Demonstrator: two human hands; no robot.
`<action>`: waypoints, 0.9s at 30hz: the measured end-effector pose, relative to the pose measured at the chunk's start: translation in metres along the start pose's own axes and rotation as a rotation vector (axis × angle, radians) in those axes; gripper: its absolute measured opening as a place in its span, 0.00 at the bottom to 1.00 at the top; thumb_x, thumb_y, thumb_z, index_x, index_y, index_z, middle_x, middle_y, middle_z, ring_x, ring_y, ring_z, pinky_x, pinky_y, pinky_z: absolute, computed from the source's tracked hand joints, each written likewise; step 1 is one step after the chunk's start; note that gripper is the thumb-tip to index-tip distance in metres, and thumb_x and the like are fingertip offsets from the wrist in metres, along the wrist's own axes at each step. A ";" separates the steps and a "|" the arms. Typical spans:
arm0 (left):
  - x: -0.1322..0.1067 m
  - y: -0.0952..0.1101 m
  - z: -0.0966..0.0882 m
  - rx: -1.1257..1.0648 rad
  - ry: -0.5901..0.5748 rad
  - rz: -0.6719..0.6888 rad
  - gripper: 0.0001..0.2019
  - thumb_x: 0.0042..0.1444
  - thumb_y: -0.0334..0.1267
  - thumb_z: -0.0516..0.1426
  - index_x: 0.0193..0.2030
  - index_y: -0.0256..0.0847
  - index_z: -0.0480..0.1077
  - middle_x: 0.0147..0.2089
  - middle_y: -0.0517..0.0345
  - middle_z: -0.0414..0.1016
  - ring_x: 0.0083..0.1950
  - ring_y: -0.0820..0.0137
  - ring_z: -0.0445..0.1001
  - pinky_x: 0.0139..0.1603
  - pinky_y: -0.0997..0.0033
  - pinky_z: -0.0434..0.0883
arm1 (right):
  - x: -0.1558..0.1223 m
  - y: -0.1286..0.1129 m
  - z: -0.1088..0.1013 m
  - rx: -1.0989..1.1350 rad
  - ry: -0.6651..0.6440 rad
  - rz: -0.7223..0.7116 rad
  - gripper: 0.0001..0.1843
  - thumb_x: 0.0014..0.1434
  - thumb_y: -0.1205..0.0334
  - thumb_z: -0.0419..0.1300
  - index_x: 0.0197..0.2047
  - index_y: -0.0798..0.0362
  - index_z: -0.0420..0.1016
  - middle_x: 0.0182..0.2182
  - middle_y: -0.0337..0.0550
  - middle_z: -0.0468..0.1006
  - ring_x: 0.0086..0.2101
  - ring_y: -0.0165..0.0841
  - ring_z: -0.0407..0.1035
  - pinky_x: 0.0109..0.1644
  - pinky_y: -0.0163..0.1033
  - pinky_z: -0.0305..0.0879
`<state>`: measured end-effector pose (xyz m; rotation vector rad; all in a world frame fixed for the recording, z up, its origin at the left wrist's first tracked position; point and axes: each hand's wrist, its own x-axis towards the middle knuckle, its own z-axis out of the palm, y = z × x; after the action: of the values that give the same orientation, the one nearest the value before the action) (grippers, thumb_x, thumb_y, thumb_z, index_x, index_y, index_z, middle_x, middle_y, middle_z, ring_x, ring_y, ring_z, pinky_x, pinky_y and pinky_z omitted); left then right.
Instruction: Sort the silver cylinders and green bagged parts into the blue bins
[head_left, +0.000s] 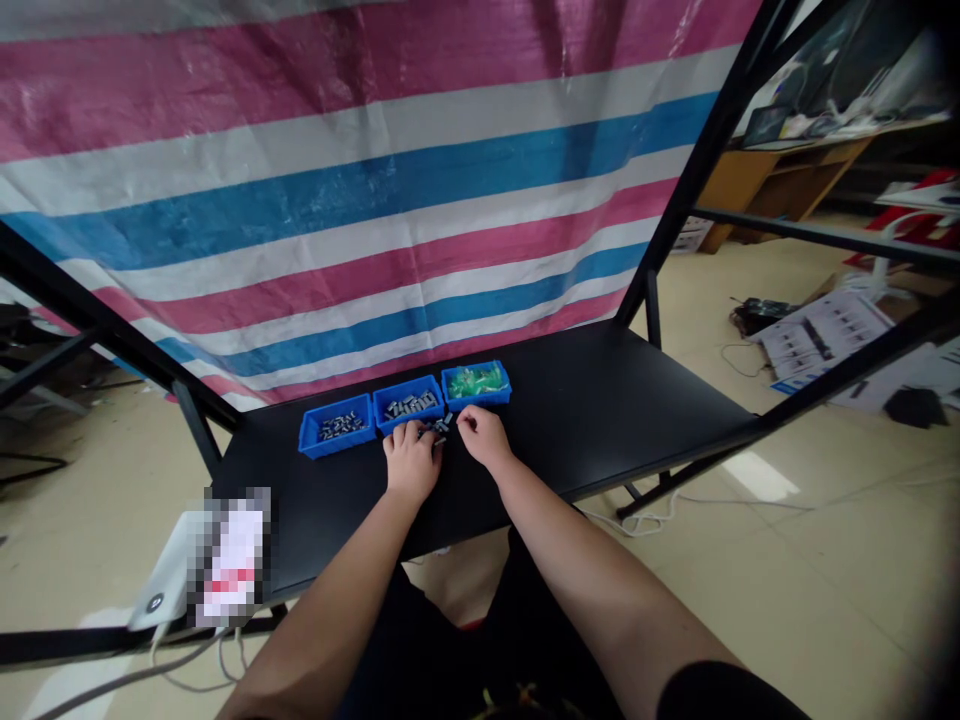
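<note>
My left hand (412, 462) rests on the black table just in front of the middle blue bin (377, 421), fingers bent downward. At its thumb side shows a small grey piece, too small to name. My right hand (484, 437) is closed, thumb and fingers drawn together, below the right blue bin (477, 402); whatever it pinches is hidden. Between the hands lie several small dark and silvery pieces (443, 424). Grey metal-looking parts (410, 405) fill the middle bin. Green pieces (478, 379) in clear wrapping lie in the right one.
A left blue bin (307, 440) holds small dark parts (341, 426). White devices with cables (176, 570) sit at the black table's (585, 420) left front corner. Behind the bins hangs a striped sheet (420, 240); black frame posts (675, 205) flank the table.
</note>
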<state>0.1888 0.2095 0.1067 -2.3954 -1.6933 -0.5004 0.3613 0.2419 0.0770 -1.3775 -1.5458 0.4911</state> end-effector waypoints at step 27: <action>0.033 -0.026 -0.031 -0.073 0.077 0.009 0.14 0.64 0.41 0.52 0.50 0.47 0.77 0.53 0.49 0.79 0.60 0.53 0.67 0.65 0.41 0.51 | 0.000 0.001 -0.001 -0.008 -0.008 0.021 0.08 0.57 0.67 0.56 0.32 0.49 0.76 0.27 0.36 0.77 0.26 0.30 0.68 0.34 0.34 0.62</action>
<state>0.1686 0.2377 0.1458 -2.3994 -1.6585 -0.6547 0.3624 0.2422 0.0772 -1.4009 -1.5425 0.5044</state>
